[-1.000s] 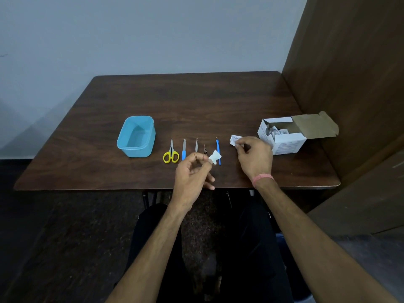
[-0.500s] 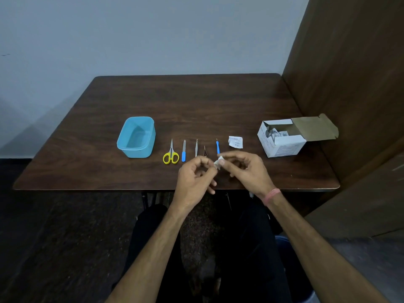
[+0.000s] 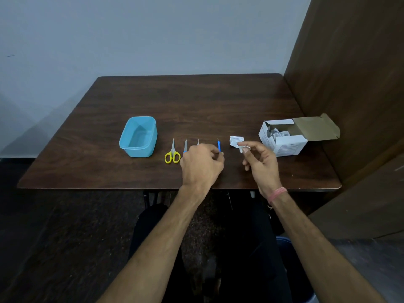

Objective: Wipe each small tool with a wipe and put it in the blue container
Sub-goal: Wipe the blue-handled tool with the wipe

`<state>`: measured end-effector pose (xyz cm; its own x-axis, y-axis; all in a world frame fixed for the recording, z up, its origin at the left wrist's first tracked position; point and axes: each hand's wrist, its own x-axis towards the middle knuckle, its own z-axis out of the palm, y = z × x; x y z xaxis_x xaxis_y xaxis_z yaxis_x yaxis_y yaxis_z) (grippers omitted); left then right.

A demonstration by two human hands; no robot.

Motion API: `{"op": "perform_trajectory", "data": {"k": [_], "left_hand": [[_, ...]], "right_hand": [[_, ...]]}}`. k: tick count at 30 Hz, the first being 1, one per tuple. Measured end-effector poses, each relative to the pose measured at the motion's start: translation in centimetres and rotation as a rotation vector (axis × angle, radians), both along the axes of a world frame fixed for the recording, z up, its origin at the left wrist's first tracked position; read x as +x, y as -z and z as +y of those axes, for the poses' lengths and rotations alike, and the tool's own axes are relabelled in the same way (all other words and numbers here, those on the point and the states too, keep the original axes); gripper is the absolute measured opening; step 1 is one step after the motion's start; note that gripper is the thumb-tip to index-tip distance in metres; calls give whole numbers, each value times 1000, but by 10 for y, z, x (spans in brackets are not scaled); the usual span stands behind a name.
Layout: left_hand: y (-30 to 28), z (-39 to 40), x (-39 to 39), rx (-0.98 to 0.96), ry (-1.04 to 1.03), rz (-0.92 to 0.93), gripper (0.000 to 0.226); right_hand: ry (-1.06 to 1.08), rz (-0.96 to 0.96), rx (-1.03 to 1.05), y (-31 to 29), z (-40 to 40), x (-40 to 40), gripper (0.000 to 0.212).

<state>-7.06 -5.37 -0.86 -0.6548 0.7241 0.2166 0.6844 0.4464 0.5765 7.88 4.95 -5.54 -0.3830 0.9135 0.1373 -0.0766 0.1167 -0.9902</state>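
The dark wooden desk [image 3: 196,101] carries everything, set against a wooden panel on its right side. An open white box [image 3: 284,142] of sachets sits at the right, and the blue container [image 3: 138,136] stands at the left, well apart from both hands. Half a second ago the two hands met over the near edge around the wipe; now they have parted. The left hand [image 3: 202,164], knuckles up and fingers curled, has come down over the row of tools, its fingertips at the lower end of the blue-handled pick [image 3: 218,146]; whether it actually grips the pick cannot be told. The right hand [image 3: 260,162] pinches the small white wipe [image 3: 242,149] between thumb and forefinger, just in front of the torn wrapper [image 3: 236,141]. Left of the left hand lie the yellow scissors [image 3: 172,153] and a blue-handled file [image 3: 185,146], with a thin metal tool [image 3: 198,141] partly hidden behind the knuckles.
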Motion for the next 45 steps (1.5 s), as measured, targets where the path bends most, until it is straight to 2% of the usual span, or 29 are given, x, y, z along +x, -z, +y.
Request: {"op": "perform_trajectory", "data": {"k": [4,9,17,21,26,29,33,37,42,44,45], "left_hand": [[3,4,5,-141,6,53,22],[4,-12,18,-179,-13,66,25],[9,-53,32,-182,-52,-7,23],[1,-53,28,-131,-62,-52,23],[0,-43,24,-139,-43,-10,25],[6,-42,24,-146,-27,2,17],[9,-40,22,-105,-31,-33,8],[9,-38,20,-73,-35,-49,1],[11,-37,17,83,41,-99,1],[10,-34,15,147,71,-178,4],[10,-32,13,192,97,-283,5]], "right_hand": [[-6,-20,1,-2,-1,1,17],[-41,-11,-13,-5,-2,1,19],[-76,-24,-11,-4,-1,1,22],[-68,-36,-26,-5,-2,1,16],[-78,3,-63,-9,-6,2,19],[-83,-32,-24,-7,-6,2,16],[-81,-95,9,-4,-6,1,15],[-71,-57,-3,-7,-9,0,22],[116,-19,7,-6,-11,3,17],[177,-4,14,-7,-11,5,16],[200,-16,27,-8,-10,6,16]]}}
